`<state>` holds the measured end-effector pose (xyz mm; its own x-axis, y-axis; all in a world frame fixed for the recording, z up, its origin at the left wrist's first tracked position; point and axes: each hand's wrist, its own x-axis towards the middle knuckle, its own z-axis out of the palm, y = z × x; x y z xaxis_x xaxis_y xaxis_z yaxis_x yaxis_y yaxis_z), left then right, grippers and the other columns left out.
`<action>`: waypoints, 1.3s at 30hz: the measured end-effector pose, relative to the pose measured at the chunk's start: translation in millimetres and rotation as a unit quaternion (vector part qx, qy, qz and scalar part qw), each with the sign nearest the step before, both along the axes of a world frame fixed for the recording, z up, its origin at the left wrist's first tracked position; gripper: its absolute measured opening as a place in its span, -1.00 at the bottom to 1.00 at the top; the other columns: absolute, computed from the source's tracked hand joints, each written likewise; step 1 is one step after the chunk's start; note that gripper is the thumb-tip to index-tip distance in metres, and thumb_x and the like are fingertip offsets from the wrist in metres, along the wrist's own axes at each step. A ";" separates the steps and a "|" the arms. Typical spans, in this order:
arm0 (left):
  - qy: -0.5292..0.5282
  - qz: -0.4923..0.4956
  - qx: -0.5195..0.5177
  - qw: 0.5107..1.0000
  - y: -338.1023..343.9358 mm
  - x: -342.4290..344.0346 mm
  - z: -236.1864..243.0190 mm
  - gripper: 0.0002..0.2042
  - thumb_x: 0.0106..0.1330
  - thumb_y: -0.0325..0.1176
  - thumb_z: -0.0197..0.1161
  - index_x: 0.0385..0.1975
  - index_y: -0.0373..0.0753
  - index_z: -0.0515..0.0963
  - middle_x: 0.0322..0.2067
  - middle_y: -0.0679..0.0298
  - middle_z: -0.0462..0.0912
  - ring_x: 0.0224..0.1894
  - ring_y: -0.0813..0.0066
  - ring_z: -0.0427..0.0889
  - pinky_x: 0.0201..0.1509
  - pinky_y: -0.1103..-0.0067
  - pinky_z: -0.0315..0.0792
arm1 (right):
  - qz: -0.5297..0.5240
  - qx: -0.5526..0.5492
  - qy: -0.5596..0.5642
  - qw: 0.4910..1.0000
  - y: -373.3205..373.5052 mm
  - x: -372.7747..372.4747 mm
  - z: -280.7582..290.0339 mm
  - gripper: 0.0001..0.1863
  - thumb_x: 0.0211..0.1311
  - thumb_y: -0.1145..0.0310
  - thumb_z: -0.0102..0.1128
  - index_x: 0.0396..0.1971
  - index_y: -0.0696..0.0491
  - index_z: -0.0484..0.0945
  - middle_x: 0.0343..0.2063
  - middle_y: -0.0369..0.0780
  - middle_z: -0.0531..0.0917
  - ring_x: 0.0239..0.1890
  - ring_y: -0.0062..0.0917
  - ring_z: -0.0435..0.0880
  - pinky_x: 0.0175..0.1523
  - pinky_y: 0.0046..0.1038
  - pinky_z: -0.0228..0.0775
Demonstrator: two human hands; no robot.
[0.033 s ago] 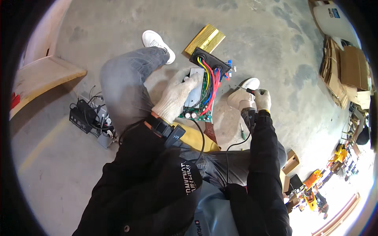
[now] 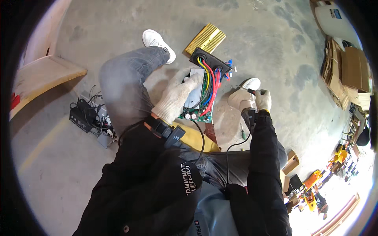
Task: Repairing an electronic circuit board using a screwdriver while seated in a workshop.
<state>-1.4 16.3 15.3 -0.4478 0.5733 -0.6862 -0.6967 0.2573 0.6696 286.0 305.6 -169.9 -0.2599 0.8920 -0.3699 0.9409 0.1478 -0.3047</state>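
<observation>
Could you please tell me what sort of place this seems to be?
Probably a workshop or warehouse, judging by the concrete floor, the stacked cardboard at right, and the exposed circuit board by the left hand.

Head fisheye looks down; rim somewhat unclear.

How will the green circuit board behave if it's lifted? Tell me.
The green circuit board is probably stiff, since it looks like a flat, rigid panel. The coloured wires curve to the black end plate, so that end may swing or drag separately. Its round, pale-topped components look exposed, so they could be fragile if knocked.
</observation>
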 end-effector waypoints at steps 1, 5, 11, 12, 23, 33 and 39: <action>0.015 -0.003 -0.009 1.000 0.1 -0.3 -0.6 -0.63 0.56 -0.21 0.26 0.21 -0.31 0.54 -0.10 0.30 0.66 -0.13 0.60 0.64 -0.03 0.55 0.59 | -0.003 0.022 -0.027 0.999 -1.0 -1.8 -0.6 -0.53 0.23 0.07 0.34 -0.10 0.20 0.70 -0.17 0.11 0.79 -0.03 -0.01 0.79 0.13 -0.16 0.58; 0.081 -0.050 -0.072 0.993 4.2 -2.1 1.5 -0.62 0.55 -0.21 0.27 0.22 -0.30 0.54 -0.13 0.31 0.66 -0.14 0.59 0.63 -0.04 0.54 0.59 | -0.017 -0.012 -0.055 0.998 1.7 -6.7 0.1 -0.54 0.23 0.09 0.33 -0.11 0.22 0.70 -0.16 0.14 0.78 0.00 0.02 0.78 0.16 -0.12 0.58; 0.012 0.013 -0.031 0.999 4.0 3.4 -16.3 -0.62 0.54 -0.23 0.29 0.22 -0.30 0.54 -0.11 0.32 0.68 -0.14 0.59 0.66 -0.06 0.54 0.60 | -0.028 0.019 -0.041 0.999 18.5 5.1 2.2 -0.46 0.19 0.04 0.33 -0.10 0.27 0.71 -0.29 0.10 0.79 -0.19 -0.12 0.83 0.00 -0.19 0.63; 0.016 0.009 -0.033 0.999 4.6 2.8 -12.8 -0.62 0.54 -0.23 0.29 0.22 -0.30 0.54 -0.11 0.32 0.68 -0.14 0.59 0.66 -0.06 0.54 0.60 | -0.085 -0.059 -0.001 0.995 20.2 5.0 9.6 -0.50 0.23 0.06 0.30 -0.16 0.27 0.71 -0.34 0.07 0.78 -0.27 -0.19 0.83 -0.10 -0.23 0.64; 0.071 -0.021 -0.009 0.997 0.3 3.4 -4.4 -0.58 0.52 -0.22 0.32 0.24 -0.31 0.54 -0.01 0.22 0.71 -0.08 0.50 0.72 0.01 0.51 0.63 | -0.354 -0.380 0.551 0.654 -18.7 -31.1 98.1 -0.54 0.57 0.08 0.25 0.04 0.25 0.54 -0.26 -0.13 0.69 -0.36 -0.47 0.69 -0.29 -0.49 0.64; 0.095 0.040 0.096 0.990 1.8 4.0 -17.3 -0.57 0.53 -0.22 0.32 0.24 -0.33 0.44 -0.02 0.20 0.68 -0.13 0.40 0.74 -0.01 0.49 0.66 | -0.095 -0.390 0.487 0.776 -141.4 -84.5 224.3 -0.75 0.37 0.23 0.36 -0.26 0.09 0.56 -0.45 -0.34 0.57 -0.47 -0.61 0.56 -0.26 -0.48 0.48; 0.113 0.148 0.108 0.977 7.0 11.2 9.3 -0.59 0.50 -0.23 0.38 0.20 -0.29 0.47 -0.07 0.25 0.67 -0.13 0.43 0.69 -0.05 0.48 0.62 | -0.117 -0.337 0.485 0.799 -184.0 -91.2 229.9 -0.66 0.47 0.08 0.37 -0.19 0.06 0.55 -0.45 -0.35 0.63 -0.55 -0.70 0.53 -0.44 -0.55 0.40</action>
<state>9.9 23.3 24.6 -0.7416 0.5166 -0.4280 -0.5473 -0.0968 0.8313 194.9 121.7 60.0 -0.5712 0.6408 -0.5129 0.1929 -0.5025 -0.8428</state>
